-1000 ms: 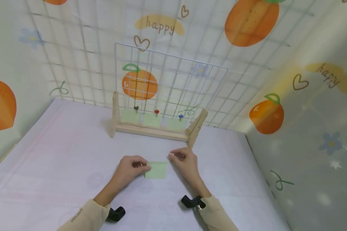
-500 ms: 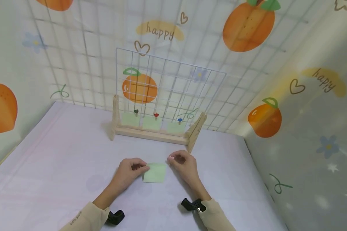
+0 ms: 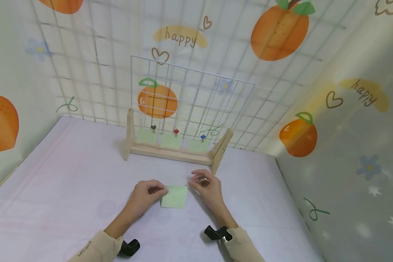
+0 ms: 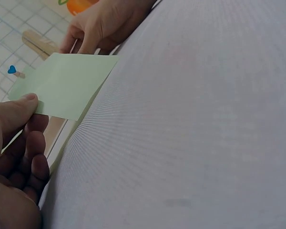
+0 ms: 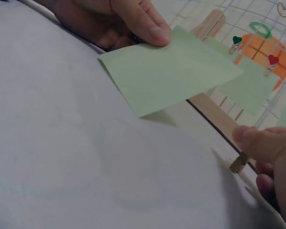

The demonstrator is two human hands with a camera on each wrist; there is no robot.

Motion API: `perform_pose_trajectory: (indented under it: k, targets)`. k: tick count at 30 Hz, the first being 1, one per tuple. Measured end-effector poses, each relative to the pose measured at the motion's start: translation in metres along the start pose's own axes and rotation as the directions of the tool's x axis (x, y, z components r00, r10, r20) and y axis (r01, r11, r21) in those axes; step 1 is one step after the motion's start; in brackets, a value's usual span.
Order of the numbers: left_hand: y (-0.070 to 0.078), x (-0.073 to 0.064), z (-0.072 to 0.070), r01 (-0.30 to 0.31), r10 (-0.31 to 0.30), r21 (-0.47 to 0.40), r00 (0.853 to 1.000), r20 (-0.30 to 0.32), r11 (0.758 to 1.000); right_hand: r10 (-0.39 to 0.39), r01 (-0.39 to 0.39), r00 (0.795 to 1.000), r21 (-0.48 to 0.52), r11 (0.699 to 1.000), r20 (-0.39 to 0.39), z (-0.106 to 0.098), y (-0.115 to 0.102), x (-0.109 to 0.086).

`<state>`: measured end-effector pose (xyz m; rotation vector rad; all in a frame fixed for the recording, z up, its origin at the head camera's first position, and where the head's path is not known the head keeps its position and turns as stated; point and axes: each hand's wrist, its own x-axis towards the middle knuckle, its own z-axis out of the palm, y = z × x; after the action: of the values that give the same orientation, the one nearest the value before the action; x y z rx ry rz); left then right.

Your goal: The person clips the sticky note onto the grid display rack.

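Note:
My left hand pinches a square light green paper note by its upper left corner, thumb on top and fingers beneath. In the left wrist view the note slants above the white cloth, one corner low near it. My right hand is just beyond the note's upper right corner. Between its thumb and fingers it holds a small wooden clothespin, which the right wrist view shows pointing toward the cloth, apart from the note. In the head view that clothespin is mostly hidden by the fingers.
Behind the hands stands a wire grid rack on a wooden base. Three green notes hang low on it, under clips with a dark green heart, a red heart and a blue heart. Patterned curtains enclose the table.
The green note has tilted to show more of its face. My right thumb has shifted slightly left to the note's upper right corner, with the other fingers more spread.

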<state>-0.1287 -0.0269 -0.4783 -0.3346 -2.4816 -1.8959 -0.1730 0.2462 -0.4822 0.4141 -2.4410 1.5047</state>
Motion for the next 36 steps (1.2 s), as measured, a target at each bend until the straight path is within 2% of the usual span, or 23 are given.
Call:
perform_pose_trajectory:
  k: [8, 16, 21, 25, 28, 32, 36]
  targets:
    - [-0.001, -0.001, -0.002, -0.002, 0.002, 0.013, 1.000, -0.003, 1.000, 0.026, -0.026, 0.999, -0.008, 1.000, 0.039, 0.001, -0.001, -0.002]
    - [-0.001, 0.000, -0.005, -0.007, 0.007, 0.031, 1.000, -0.006, 0.999, -0.027, 0.025, 0.999, 0.032, 0.999, 0.044, 0.006, 0.004, -0.003]
    - [-0.001, -0.002, -0.008, -0.012, 0.012, 0.018, 0.999, -0.039, 1.000, -0.056, 0.055, 0.998, 0.075, 0.996, 0.007, 0.012, 0.004, -0.002]
    - [-0.003, -0.001, -0.012, -0.017, 0.016, -0.005, 0.996, -0.090, 1.000, -0.054, 0.053, 0.998, 0.084, 0.995, 0.010, 0.014, 0.003, -0.001]
    - [0.000, 0.006, -0.012, -0.034, 0.032, -0.012, 0.995, -0.098, 0.999, -0.047, 0.048, 0.999, 0.048, 0.998, -0.020, 0.010, 0.002, 0.000]
    - [0.011, 0.020, -0.013, -0.085, 0.086, 0.012, 0.992, -0.098, 0.996, -0.053, 0.052, 0.994, -0.016, 0.999, -0.098, 0.002, -0.001, -0.001]
    - [0.024, 0.034, -0.022, -0.139, 0.147, 0.059, 0.978, -0.147, 0.988, -0.067, 0.062, 0.991, -0.043, 0.997, -0.114, 0.002, 0.000, -0.002]
